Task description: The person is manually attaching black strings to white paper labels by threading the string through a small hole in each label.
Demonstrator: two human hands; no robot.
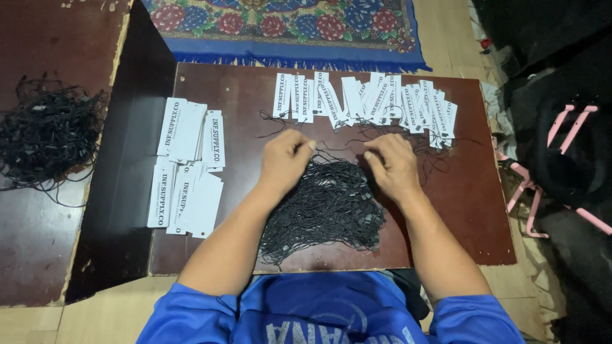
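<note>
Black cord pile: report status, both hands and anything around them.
Left hand and right hand both at top edge of black cord pile, fingers curled, pinching strands. White tags fanned beyond hands, more stacked left. Nothing blocking.

Loose tangled heap of thin black strings (328,207) with small black fasteners, spread on the dark brown counter (242,127), its upper edge under both hands, a single strand seemingly pinched between the fingertips, stray loops trailing toward the far edge
</note>
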